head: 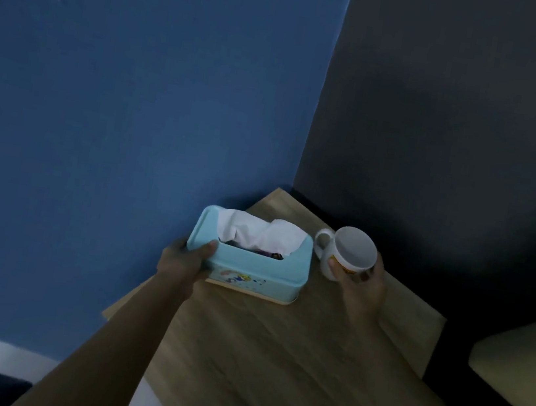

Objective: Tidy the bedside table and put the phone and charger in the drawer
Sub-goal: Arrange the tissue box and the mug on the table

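A light blue tissue box (260,272) with white tissue sticking out of its top sits at the far left of the wooden bedside table (289,360). My left hand (184,261) grips the box's left end, thumb on the lid. To its right stands a white mug (347,253) with a coloured print, handle pointing left. My right hand (363,283) is wrapped around the mug's near side. No phone, charger or drawer shows in this view.
A blue wall (134,115) runs along the table's left side and a dark wall (460,126) stands behind it. A pale cushioned edge (519,362) lies at the right, with white bedding at the lower corners.
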